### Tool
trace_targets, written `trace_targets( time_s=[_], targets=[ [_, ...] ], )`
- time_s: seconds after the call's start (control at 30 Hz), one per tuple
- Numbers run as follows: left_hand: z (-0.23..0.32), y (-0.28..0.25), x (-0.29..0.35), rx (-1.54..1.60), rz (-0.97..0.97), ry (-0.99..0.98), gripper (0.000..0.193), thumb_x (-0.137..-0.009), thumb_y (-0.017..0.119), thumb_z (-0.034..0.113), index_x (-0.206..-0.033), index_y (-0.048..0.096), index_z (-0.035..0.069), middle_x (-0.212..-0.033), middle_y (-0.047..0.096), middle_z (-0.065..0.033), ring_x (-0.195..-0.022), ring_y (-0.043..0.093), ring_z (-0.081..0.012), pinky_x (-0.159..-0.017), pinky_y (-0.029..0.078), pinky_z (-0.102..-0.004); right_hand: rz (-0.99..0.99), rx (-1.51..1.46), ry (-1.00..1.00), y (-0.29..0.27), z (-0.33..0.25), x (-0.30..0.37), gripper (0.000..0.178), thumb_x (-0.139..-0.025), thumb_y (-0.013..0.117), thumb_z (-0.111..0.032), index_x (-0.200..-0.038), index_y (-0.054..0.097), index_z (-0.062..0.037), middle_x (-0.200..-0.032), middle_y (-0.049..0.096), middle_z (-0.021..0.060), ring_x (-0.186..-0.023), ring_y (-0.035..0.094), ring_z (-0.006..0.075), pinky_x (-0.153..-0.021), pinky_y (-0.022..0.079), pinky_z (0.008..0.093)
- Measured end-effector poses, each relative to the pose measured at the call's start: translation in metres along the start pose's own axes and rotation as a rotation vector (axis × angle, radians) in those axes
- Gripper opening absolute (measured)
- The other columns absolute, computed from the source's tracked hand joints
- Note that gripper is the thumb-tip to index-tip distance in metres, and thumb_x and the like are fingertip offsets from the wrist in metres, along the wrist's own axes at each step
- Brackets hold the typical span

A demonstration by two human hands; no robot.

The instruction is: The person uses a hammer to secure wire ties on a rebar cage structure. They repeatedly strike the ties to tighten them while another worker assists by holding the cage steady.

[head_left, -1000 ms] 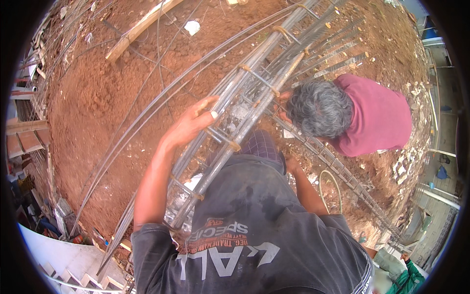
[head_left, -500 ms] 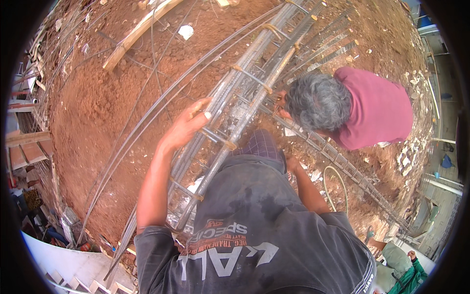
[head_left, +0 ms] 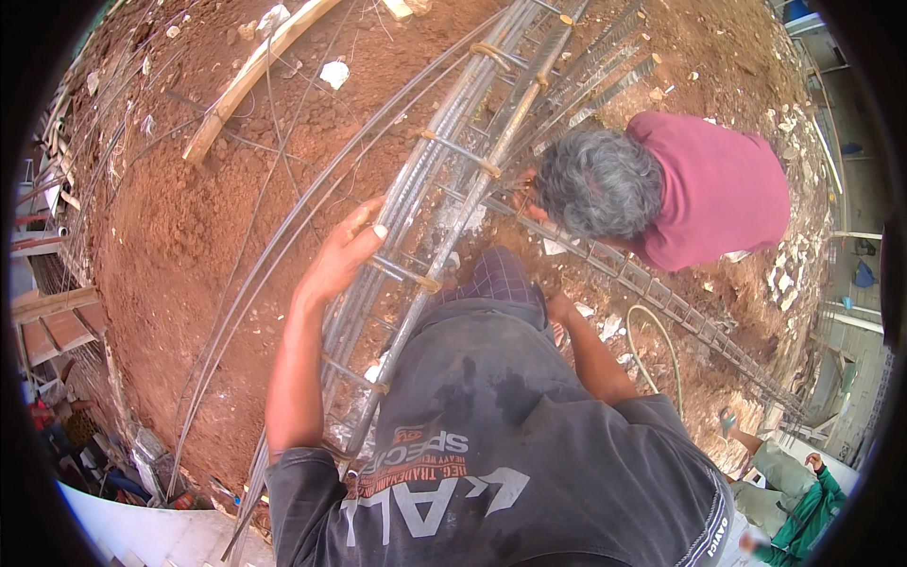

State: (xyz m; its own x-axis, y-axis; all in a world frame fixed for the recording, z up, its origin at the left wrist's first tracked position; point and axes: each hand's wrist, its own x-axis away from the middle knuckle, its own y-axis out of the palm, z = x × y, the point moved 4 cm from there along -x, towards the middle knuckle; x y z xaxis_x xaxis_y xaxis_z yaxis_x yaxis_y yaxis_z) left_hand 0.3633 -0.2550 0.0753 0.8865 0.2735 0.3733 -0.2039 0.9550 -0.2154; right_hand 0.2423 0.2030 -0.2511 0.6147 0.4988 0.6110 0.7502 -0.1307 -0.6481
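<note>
A long rebar cage point(head_left: 444, 189) of grey bars and square stirrups runs diagonally past my left side, with rust-brown bends at the stirrup corners. My left hand point(head_left: 346, 253) grips its outer bars just above one stirrup, thumb on top and fingertips partly hidden by the bars. Close to my thigh, my right hand point(head_left: 559, 310) hangs low beside my body; its fingers are mostly hidden. Across the cage, a co-worker in a maroon shirt point(head_left: 718, 189) bends down, hands near a second, narrower rebar cage point(head_left: 652, 288) that slants away to the lower right.
Loose curved rods point(head_left: 274, 250) lie along the cage on reddish soil point(head_left: 179, 246). A wooden plank point(head_left: 248, 80) rests at the upper left. A pale hose loop point(head_left: 673, 354) lies to the right. Another person in green point(head_left: 803, 510) is at the lower right.
The view has shifted slightly, so the cage and soil appear farther left. My left hand keeps its place on the cage. The co-worker stays bent over the bars.
</note>
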Motion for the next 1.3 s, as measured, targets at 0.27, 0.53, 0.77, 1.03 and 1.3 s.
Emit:
trace_targets(
  time_s=[0.27, 0.53, 0.77, 1.03, 1.3],
  targets=[
    [0.003, 0.0, 0.002, -0.037, 0.017, -0.034, 0.082, -0.086, 0.057, 0.051, -0.145, 0.041, -0.003, -0.149, 0.041, -0.0247, -0.14, 0.037, -0.034, -0.115, 0.029, -0.0425, -0.079, 0.019, -0.062, -0.008, -0.01, 0.004, 0.036, -0.074, 0.063, -0.006, -0.109, 0.071, -0.01, -0.112, 0.067, 0.018, -0.101, 0.066, 0.0353, -0.088, 0.054, 0.0411],
    [0.004, 0.0, 0.002, -0.01, 0.006, 0.004, 0.082, -0.086, 0.057, 0.054, -0.145, 0.042, -0.002, -0.148, 0.042, -0.024, -0.14, 0.037, -0.0337, -0.115, 0.029, -0.0441, -0.055, -0.056, 0.089, -0.002, 0.002, -0.006, 0.038, -0.077, 0.062, -0.011, -0.114, 0.07, -0.0115, -0.114, 0.068, 0.0178, -0.104, 0.066, 0.0342, -0.089, 0.053, 0.0411],
    [0.006, 0.001, 0.002, -0.019, 0.001, 0.02, 0.082, -0.087, 0.057, 0.054, -0.145, 0.042, -0.001, -0.148, 0.042, -0.0235, -0.14, 0.037, -0.0337, -0.115, 0.029, -0.0441, -0.045, 0.004, 0.079, -0.019, -0.026, 0.009, 0.037, -0.08, 0.061, -0.016, -0.115, 0.069, -0.0101, -0.115, 0.066, 0.0202, -0.107, 0.064, 0.0349, -0.092, 0.051, 0.0417],
    [0.005, 0.002, 0.003, 0.004, 0.011, 0.005, 0.081, -0.087, 0.058, 0.054, -0.145, 0.042, 0.0, -0.149, 0.041, -0.0235, -0.14, 0.037, -0.0344, -0.115, 0.029, -0.0444, -0.102, 0.146, -0.097, -0.013, -0.021, 0.005, 0.039, -0.075, 0.065, -0.011, -0.114, 0.069, -0.0094, -0.114, 0.066, 0.0198, -0.109, 0.062, 0.0352, -0.094, 0.051, 0.0411],
    [0.003, 0.002, 0.003, -0.022, 0.047, -0.031, 0.08, -0.086, 0.059, 0.057, -0.146, 0.044, 0.006, -0.147, 0.044, -0.023, -0.137, 0.041, -0.0353, -0.113, 0.033, -0.0471, -0.063, 0.009, 0.105, -0.011, -0.016, 0.006, 0.034, -0.079, 0.061, -0.012, -0.112, 0.068, -0.0078, -0.11, 0.067, 0.0201, -0.103, 0.065, 0.0355, -0.091, 0.052, 0.0418]
  ],
)
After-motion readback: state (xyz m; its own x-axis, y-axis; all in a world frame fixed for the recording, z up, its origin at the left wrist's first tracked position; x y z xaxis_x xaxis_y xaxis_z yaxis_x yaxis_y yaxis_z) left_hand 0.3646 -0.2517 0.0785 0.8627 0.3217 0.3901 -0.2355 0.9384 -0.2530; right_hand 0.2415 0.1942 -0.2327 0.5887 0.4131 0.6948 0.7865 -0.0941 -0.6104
